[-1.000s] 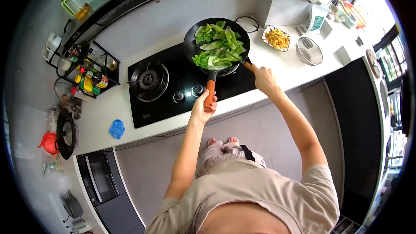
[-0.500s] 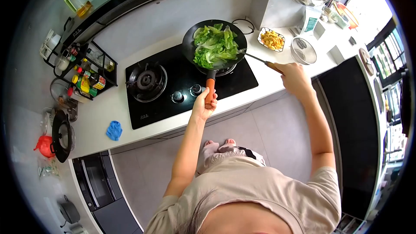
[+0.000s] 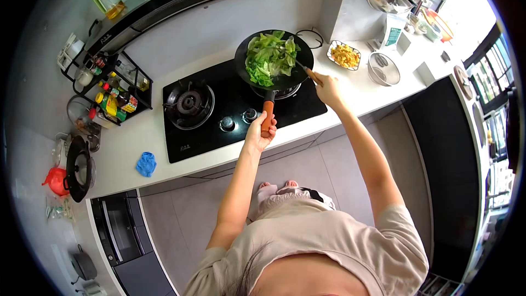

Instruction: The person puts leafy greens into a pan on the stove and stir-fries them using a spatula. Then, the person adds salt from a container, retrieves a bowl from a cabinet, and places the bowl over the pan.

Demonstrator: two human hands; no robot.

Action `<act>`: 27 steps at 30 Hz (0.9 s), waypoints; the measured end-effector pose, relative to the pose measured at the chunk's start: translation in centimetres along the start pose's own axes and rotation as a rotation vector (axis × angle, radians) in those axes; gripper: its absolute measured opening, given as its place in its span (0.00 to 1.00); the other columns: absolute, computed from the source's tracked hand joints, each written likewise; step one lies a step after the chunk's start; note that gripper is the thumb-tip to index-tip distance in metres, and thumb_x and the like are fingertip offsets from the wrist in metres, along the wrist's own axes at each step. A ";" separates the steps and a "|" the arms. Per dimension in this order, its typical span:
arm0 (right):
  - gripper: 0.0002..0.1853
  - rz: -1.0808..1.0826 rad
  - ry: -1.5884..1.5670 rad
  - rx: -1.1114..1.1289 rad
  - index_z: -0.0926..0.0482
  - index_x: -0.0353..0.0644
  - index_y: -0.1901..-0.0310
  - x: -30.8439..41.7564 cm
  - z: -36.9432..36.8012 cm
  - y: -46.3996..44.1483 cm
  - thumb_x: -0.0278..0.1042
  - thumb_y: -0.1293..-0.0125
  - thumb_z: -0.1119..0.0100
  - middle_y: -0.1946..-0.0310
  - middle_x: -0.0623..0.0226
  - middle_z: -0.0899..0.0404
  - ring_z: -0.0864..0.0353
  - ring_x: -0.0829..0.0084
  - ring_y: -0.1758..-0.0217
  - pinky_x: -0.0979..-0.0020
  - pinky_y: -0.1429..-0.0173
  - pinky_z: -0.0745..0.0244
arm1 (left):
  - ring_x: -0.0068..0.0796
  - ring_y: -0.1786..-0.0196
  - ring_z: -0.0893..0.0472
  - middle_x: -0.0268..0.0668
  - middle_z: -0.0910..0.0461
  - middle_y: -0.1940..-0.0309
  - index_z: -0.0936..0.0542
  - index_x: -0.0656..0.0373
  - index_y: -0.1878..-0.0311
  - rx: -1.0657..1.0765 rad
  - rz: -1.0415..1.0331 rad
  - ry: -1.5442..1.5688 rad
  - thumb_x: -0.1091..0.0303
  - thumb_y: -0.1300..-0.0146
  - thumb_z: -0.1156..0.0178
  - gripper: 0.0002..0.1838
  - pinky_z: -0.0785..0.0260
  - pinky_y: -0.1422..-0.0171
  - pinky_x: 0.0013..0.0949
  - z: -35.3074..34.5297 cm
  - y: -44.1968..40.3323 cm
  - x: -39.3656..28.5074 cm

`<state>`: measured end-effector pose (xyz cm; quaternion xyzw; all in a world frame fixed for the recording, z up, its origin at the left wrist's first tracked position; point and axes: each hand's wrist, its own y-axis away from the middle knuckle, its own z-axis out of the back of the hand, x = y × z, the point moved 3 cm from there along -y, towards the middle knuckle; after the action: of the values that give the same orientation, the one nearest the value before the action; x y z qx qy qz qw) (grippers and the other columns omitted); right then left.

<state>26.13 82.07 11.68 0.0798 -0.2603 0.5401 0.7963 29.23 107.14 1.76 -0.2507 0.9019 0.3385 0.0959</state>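
A black wok sits over the right burner of the black glass hob. Chopped leafy greens are heaped inside it. My left hand is wrapped round the wok's orange-brown handle. In my right hand is a spatula with a wooden handle and a metal shaft, held at the wok's right rim. Its head lies among the leaves and is hidden.
Right of the wok stand a dish of yellow food and a mesh strainer. The left burner has nothing on it. A blue cloth lies on the left counter, below a rack of bottles. The range hood overhangs behind.
My right hand has moved left, bringing the spatula closer over the wok. The greens have shifted and been turned in the wok. My left hand keeps its grip on the handle.
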 end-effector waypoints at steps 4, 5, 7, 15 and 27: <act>0.30 0.025 -0.086 -0.092 0.25 0.51 0.41 0.3 -4.7 -2.2 0.19 0.47 0.55 0.57 0.51 0.18 0.18 0.50 0.54 0.58 0.49 0.23 | 0.22 0.75 0.28 0.36 0.26 0.69 0.27 0.64 0.51 0.088 0.018 0.023 0.57 0.35 0.40 0.19 0.33 0.75 0.19 0.7 -0.6 0.2; 0.30 0.036 0.009 -0.042 0.26 0.54 0.40 0.3 -6.1 -1.9 0.19 0.46 0.54 0.59 0.51 0.18 0.18 0.51 0.55 0.57 0.51 0.22 | 0.22 0.75 0.28 0.36 0.26 0.68 0.28 0.65 0.50 0.121 0.035 0.029 0.56 0.35 0.40 0.20 0.33 0.75 0.20 1.0 -1.1 0.2; 0.27 0.032 0.078 -0.031 0.25 0.57 0.43 0.7 -7.2 -0.1 0.22 0.46 0.51 0.64 0.50 0.18 0.17 0.52 0.60 0.55 0.57 0.21 | 0.23 0.75 0.28 0.37 0.26 0.68 0.28 0.65 0.49 0.145 0.035 0.025 0.55 0.35 0.40 0.22 0.32 0.74 0.20 1.2 -1.5 0.2; 0.26 0.036 0.210 0.073 0.24 0.56 0.43 1.4 -0.3 3.6 0.23 0.45 0.50 0.70 0.56 0.17 0.16 0.57 0.67 0.59 0.67 0.22 | 0.21 0.76 0.29 0.35 0.25 0.70 0.27 0.63 0.53 0.075 0.043 0.019 0.56 0.31 0.45 0.17 0.33 0.75 0.19 0.4 -0.6 0.1; 0.33 0.013 0.306 0.119 0.26 0.62 0.40 1.3 -0.2 2.1 0.21 0.49 0.51 0.68 0.56 0.17 0.17 0.55 0.66 0.59 0.63 0.23 | 0.22 0.75 0.27 0.37 0.25 0.69 0.27 0.65 0.52 0.106 0.012 -0.006 0.57 0.33 0.43 0.19 0.31 0.74 0.19 0.8 -0.8 0.0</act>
<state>24.67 84.10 11.83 0.0420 -0.1040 0.5658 0.8169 29.68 107.17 0.68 -0.2389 0.9197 0.2915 0.1096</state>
